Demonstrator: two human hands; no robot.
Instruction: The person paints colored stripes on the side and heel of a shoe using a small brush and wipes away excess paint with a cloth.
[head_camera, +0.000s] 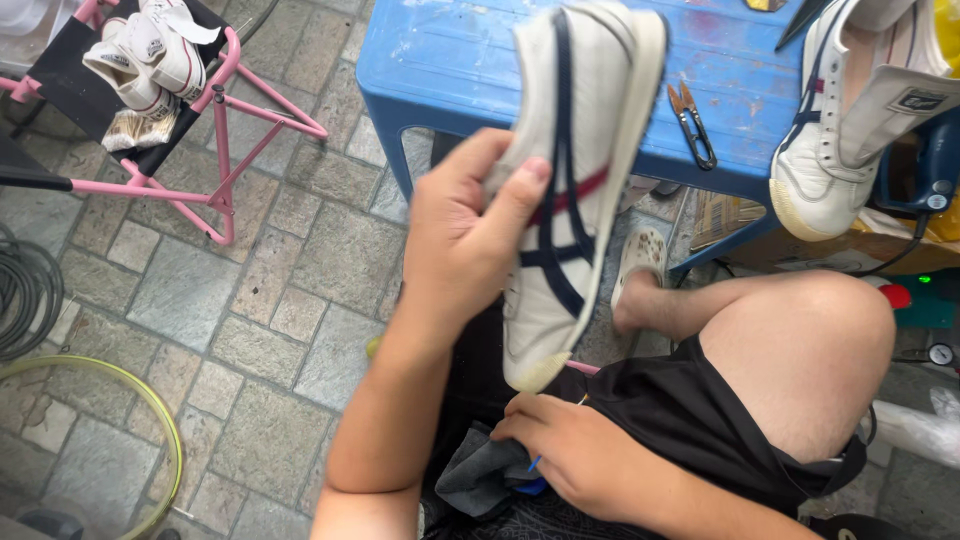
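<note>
My left hand (465, 235) grips a white sneaker (575, 180) with navy and red side stripes, holding it upright on its toe in front of me. The toe points down toward my lap. My right hand (575, 450) rests low near my lap, fingers curled on a dark grey cloth (478, 475); a small blue object peeks out under the fingers. A second white sneaker (850, 120) lies on the right of the blue plastic table (460, 60), beside small black snips (692, 125).
A pink folding stool (225, 130) at upper left carries a pair of white shoes (150, 50) and a brush. Coiled hoses (30, 290) lie at the left on the stone paving. My bare knee (810, 340) and a sandalled foot (638, 265) sit under the table's edge.
</note>
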